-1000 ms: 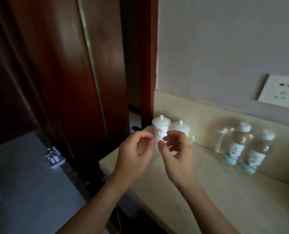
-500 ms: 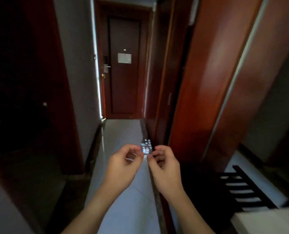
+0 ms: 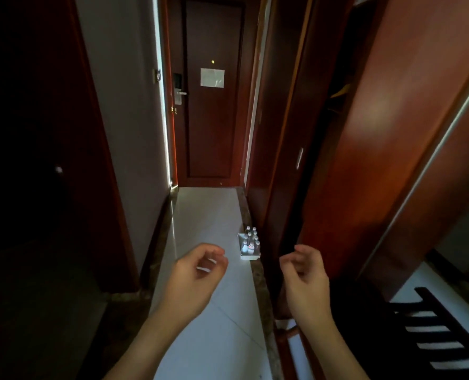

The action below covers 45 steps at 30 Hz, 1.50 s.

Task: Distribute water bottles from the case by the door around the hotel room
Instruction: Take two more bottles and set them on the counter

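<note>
Lower centre of the frame: two bare forearms reach forward. The left hand (image 3: 197, 272) and the right hand (image 3: 304, 272) are raised apart, each with fingers loosely curled inward and thumb near the fingertips; both are empty, holding nothing. Lower right corner: a dark slatted wooden rack (image 3: 436, 333) over a pale surface. Beneath the hands, a pale glossy tiled floor (image 3: 208, 215) runs up the middle of the frame as a narrow corridor. Just above and between the hands, a small white case (image 3: 249, 255) of water bottles (image 3: 249, 239) with white caps stands on the floor at the corridor's right edge, close against the reddish wooden wardrobe panels (image 3: 365, 133). Upper centre: the closed dark entrance door (image 3: 214, 133), bearing a pale notice (image 3: 212, 77) and a metal lever handle (image 3: 179, 94) on its left side.
</note>
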{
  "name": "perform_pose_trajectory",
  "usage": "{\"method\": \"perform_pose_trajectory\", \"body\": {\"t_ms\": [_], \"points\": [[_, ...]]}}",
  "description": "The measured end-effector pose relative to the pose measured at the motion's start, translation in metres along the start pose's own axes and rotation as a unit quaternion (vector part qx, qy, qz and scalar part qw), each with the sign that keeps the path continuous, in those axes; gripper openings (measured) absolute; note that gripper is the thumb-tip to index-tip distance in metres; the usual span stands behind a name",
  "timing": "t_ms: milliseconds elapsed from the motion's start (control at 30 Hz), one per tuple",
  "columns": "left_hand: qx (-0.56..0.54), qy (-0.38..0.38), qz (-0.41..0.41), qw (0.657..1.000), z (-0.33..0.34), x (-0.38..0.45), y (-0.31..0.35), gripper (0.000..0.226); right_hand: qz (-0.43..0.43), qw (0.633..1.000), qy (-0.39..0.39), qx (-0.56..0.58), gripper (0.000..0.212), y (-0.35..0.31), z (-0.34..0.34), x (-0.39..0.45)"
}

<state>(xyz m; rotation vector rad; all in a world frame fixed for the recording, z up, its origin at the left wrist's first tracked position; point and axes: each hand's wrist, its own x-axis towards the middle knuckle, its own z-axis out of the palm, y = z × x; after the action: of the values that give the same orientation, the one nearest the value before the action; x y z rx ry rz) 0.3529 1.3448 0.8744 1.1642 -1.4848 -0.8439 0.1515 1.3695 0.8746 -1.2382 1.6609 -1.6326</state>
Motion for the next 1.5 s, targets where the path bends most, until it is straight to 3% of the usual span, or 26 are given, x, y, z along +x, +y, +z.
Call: {"method": "perform_pose_trajectory", "body": {"t_ms": [267,333,467,667,900,967,1167,1300,1500], "points": [[0.033,-0.027,0.004,0.999,0.034,0.161,-0.029,0.022,0.034,0.997,-0.073,-0.007,0.026,0.044,0.063,0.181],[0.029,-0.009,0.0,1.0,0.028,0.199,-0.031,0.009,0.025,0.995,-0.097,-0.006,0.028,0.041,0.094,0.22],[0.025,0.03,-0.007,0.999,0.009,0.263,-0.036,0.034,0.016,0.989,-0.149,0.018,0.023,0.029,0.159,0.283],[0.032,0.059,-0.025,0.997,-0.022,0.372,-0.094,0.028,0.004,0.986,-0.163,0.03,0.02,0.035,0.246,0.388],[0.018,0.021,-0.036,0.999,-0.03,0.559,-0.184,0.029,0.004,0.996,-0.082,-0.036,0.031,0.067,0.326,0.534],[0.017,-0.018,-0.028,0.999,-0.019,0.616,-0.2,0.017,0.012,0.997,-0.055,-0.053,0.032,0.072,0.34,0.569],[0.04,-0.128,0.035,0.99,0.043,0.75,-0.229,0.024,0.03,0.995,0.018,-0.089,0.026,0.097,0.358,0.659],[0.034,-0.184,0.04,0.982,0.096,0.82,-0.252,0.014,0.07,0.992,0.072,-0.077,0.024,0.132,0.362,0.717],[0.046,-0.255,0.021,0.966,0.181,0.922,-0.308,0.018,0.131,0.984,0.111,-0.047,0.028,0.212,0.386,0.812]]}}
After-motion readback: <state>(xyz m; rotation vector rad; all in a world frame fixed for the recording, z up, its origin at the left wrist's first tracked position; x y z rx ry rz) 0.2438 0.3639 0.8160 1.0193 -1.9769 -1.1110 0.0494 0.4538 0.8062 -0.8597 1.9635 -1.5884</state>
